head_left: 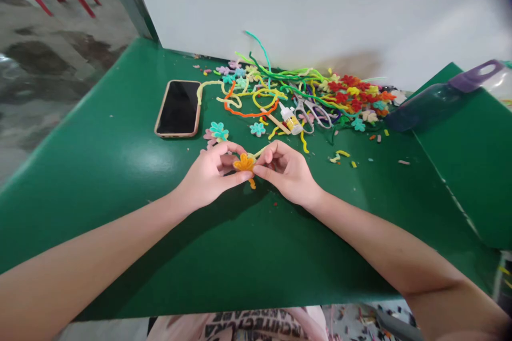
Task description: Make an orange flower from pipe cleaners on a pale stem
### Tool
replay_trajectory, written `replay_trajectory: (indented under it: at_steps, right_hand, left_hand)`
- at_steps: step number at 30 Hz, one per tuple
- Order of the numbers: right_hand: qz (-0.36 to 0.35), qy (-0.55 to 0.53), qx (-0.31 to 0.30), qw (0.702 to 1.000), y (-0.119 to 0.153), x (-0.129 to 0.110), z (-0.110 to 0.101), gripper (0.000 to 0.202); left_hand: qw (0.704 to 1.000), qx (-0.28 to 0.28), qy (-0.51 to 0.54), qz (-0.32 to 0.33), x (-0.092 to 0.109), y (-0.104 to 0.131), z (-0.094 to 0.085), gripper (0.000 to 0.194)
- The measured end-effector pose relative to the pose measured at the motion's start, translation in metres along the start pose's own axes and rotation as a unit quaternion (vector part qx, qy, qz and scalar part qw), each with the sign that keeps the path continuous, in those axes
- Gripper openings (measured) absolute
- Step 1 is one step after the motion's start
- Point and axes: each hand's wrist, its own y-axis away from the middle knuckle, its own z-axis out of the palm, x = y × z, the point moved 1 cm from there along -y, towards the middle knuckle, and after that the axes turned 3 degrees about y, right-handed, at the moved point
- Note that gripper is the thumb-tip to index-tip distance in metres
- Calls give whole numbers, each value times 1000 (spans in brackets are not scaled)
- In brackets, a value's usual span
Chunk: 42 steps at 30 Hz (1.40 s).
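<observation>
Between my two hands is an orange pipe-cleaner flower [244, 163], its looped petals up and a short orange tail hanging below. My left hand [214, 170] pinches it from the left with thumb and fingers. From the other side, my right hand [290, 173] closes thumb and forefinger on its edge, where a pale yellow pipe cleaner [259, 153] sticks out. Just beyond my left hand lie a turquoise flower [218, 130] and a pink one [209, 138]. A light blue flower [257, 129] rests a little farther off.
A phone [178, 108] lies at left. Behind my hands are a small glue bottle [290, 120], scissors [314, 114], an orange pipe cleaner [251, 115] and a heap of red flowers [352, 90]. A purple-capped bottle [428, 101] leans at right. A white wall [300, 10] backs the green table [120, 181].
</observation>
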Motion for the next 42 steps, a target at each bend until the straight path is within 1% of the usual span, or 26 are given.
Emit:
replay_trajectory:
  at_steps: [2,4,7,9,11,15,20,24,27,31,36,42]
  right_hand:
    - [1,-1,-7,1000,-1,1,-1,26]
    - [-1,15,-27,1000,-2,1,-3,23]
    - [-21,81,-52,995,-5,-1,-9,17]
    - [-50,131,-47,989,-6,-3,-13,15]
    - [-86,159,-50,982,-6,-4,-15,14]
    - [-150,159,-75,973,-4,-4,-15,9]
    - [-204,186,-73,958,-4,-3,-14,0]
    - [-261,213,-63,939,-4,-4,-13,5]
    - [-261,212,-44,941,-3,-5,-13,5]
    - [-243,201,-21,949,-2,-3,-14,5]
    - [-221,202,-12,954,-2,1,-15,6]
    - [-222,206,-9,953,-2,2,-14,7]
  left_hand:
    - [1000,-3,2,-3,1,0,1,38]
    - [1000,-3,-4,-1,2,0,2,36]
    - [1000,3,-9,8,1,1,1,35]
    - [1000,4,0,14,0,2,0,37]
    - [1000,-1,11,18,-1,2,0,36]
    - [999,-16,36,14,1,2,1,35]
    - [998,-40,53,0,3,2,2,35]
    - [999,-42,34,7,4,2,2,34]
    - [998,-29,46,17,3,2,2,30]
    - [997,-30,65,18,0,1,1,35]
    - [997,-37,63,28,-2,0,0,35]
    - [997,-36,59,35,0,1,0,34]
